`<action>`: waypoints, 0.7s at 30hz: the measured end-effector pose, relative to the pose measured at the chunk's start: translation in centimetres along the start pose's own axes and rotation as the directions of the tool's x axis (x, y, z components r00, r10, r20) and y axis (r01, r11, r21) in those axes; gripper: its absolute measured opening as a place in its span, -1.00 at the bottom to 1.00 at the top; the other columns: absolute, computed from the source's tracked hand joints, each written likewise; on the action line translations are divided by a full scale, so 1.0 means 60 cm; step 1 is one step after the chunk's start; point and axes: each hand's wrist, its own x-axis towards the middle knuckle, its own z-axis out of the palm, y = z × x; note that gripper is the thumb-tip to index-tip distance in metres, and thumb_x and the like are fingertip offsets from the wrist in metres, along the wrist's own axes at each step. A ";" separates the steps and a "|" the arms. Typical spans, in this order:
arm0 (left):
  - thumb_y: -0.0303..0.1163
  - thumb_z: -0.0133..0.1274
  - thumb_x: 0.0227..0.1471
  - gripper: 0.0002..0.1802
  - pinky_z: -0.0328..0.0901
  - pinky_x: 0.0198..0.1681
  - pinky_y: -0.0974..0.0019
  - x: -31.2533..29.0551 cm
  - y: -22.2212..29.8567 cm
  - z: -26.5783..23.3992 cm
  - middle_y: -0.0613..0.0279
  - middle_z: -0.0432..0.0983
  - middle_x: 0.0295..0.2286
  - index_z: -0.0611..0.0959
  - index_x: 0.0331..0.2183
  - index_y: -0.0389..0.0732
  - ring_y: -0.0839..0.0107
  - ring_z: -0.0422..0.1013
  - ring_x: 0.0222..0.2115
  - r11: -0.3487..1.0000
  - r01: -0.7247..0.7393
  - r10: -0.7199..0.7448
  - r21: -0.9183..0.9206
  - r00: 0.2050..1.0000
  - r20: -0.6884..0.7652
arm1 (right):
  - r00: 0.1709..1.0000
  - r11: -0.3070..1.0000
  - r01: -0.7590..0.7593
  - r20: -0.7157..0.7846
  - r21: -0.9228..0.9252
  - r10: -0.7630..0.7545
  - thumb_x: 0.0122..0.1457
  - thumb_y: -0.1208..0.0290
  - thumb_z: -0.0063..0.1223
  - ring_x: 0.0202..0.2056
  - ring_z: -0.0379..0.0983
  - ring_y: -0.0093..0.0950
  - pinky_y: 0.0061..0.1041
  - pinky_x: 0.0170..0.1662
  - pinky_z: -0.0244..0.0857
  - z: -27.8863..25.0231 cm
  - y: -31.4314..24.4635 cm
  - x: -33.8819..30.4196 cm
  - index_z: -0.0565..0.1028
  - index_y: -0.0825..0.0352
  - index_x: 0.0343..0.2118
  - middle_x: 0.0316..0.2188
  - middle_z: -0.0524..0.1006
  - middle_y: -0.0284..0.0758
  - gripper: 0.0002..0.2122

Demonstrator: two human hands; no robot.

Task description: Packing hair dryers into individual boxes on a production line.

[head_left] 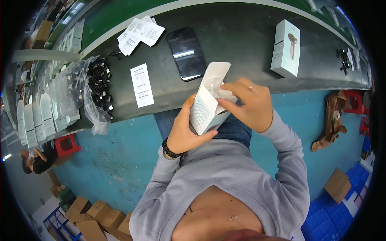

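Note:
My left hand (185, 130) is wrapped round a white cardboard box (202, 110), tilted over my lap at the near edge of the dark workbench. Its top flap stands up, and clear plastic wrapping (213, 85) shows in the opening. At that opening my right hand (251, 102) pinches a whitish, plastic-wrapped piece (226, 95) between thumb and fingers; what is inside the wrap I cannot make out. Just beyond the box lies a black smartphone (186, 54), screen up. A printed paper slip (142, 85) rests to the left of the phone.
A pile of leaflets (141, 33) lies at the back. On the left, a plastic bag (71, 86) of black cables (98, 82) sits beside several upright white boxes (36, 120). A closed product box (286, 49) stands at right. Another person (40, 158) is at far left.

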 end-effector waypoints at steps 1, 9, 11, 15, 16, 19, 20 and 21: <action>-0.32 0.35 -0.41 0.06 0.22 -0.04 0.27 0.000 -0.001 -0.001 -0.06 0.32 -0.08 0.12 0.10 -0.32 0.20 0.33 -0.08 0.993 0.004 -0.003 0.117 1.000 -0.010 | 0.996 0.981 0.090 0.028 -0.173 -0.087 -0.19 0.55 0.21 -0.53 0.41 -0.47 -0.55 -0.59 0.20 0.007 0.002 -0.003 0.50 0.34 -0.40 -0.46 0.46 -0.28 -0.79; -0.33 0.32 -0.40 -0.01 0.27 -0.11 0.23 -0.020 -0.018 0.006 -0.06 0.35 -0.16 0.15 0.05 -0.33 0.10 0.37 -0.16 0.997 -0.006 0.011 0.082 0.998 -0.058 | 0.872 0.935 0.313 0.340 0.166 -0.352 -0.11 0.60 0.07 -0.27 0.44 -0.24 -0.38 -0.22 0.35 0.011 -0.015 0.005 0.48 0.43 -0.33 -0.29 0.47 -0.15 -0.79; -0.32 0.32 -0.40 -0.01 0.27 -0.12 0.24 -0.018 -0.018 0.015 -0.07 0.35 -0.17 0.15 0.05 -0.33 0.08 0.38 -0.18 0.994 0.038 -0.035 0.098 0.999 -0.035 | 0.880 0.942 0.312 0.336 0.122 -0.335 -0.10 0.59 0.07 -0.30 0.45 -0.25 -0.40 -0.26 0.35 0.021 -0.009 0.002 0.48 0.42 -0.35 -0.32 0.48 -0.18 -0.81; -0.30 0.34 -0.42 0.01 0.27 -0.12 0.23 -0.023 -0.019 0.034 -0.10 0.34 -0.17 0.14 0.05 -0.35 0.06 0.39 -0.19 0.989 0.030 -0.032 0.142 0.999 0.014 | 0.895 0.978 0.146 0.401 0.150 -0.195 -0.14 0.58 0.10 -0.38 0.44 -0.29 -0.43 -0.36 0.33 0.040 0.014 0.010 0.48 0.34 -0.43 -0.38 0.46 -0.26 -0.85; -0.30 0.35 -0.42 0.04 0.27 -0.12 0.23 -0.021 -0.026 0.033 -0.09 0.34 -0.18 0.12 0.06 -0.37 0.09 0.38 -0.19 0.992 -0.002 0.004 0.127 1.000 -0.015 | 0.926 0.989 0.041 0.366 0.142 -0.091 -0.16 0.57 0.12 -0.41 0.43 -0.31 -0.44 -0.40 0.31 0.044 0.018 0.012 0.48 0.31 -0.46 -0.41 0.45 -0.29 -0.86; -0.30 0.35 -0.42 0.04 0.26 -0.11 0.23 -0.019 -0.029 0.036 -0.05 0.34 -0.18 0.12 0.05 -0.37 0.14 0.36 -0.17 0.998 0.025 -0.026 -0.050 1.000 -0.016 | 0.993 0.994 -0.009 0.119 0.106 -0.004 -0.20 0.56 0.14 -0.47 0.43 -0.34 -0.45 -0.45 0.30 0.054 0.001 0.009 0.49 0.27 -0.50 -0.45 0.46 -0.32 -0.87; -0.30 0.36 -0.42 0.04 0.24 -0.09 0.23 -0.020 -0.034 0.038 -0.03 0.33 -0.17 0.12 0.05 -0.37 0.18 0.34 -0.16 0.995 0.044 -0.046 -0.085 0.999 -0.012 | 0.989 0.991 0.130 0.068 -0.007 -0.129 -0.20 0.54 0.15 -0.49 0.43 -0.36 -0.44 -0.48 0.29 0.052 0.004 0.013 0.50 0.28 -0.52 -0.50 0.47 -0.31 -0.88; -0.30 0.36 -0.42 0.04 0.24 -0.09 0.23 -0.020 -0.036 0.039 -0.03 0.33 -0.17 0.12 0.05 -0.37 0.18 0.34 -0.16 0.995 0.048 -0.049 -0.088 0.999 -0.010 | 0.990 0.992 0.127 0.071 -0.007 -0.126 -0.20 0.54 0.15 -0.49 0.43 -0.36 -0.44 -0.48 0.29 0.051 0.006 0.012 0.50 0.28 -0.52 -0.50 0.47 -0.31 -0.88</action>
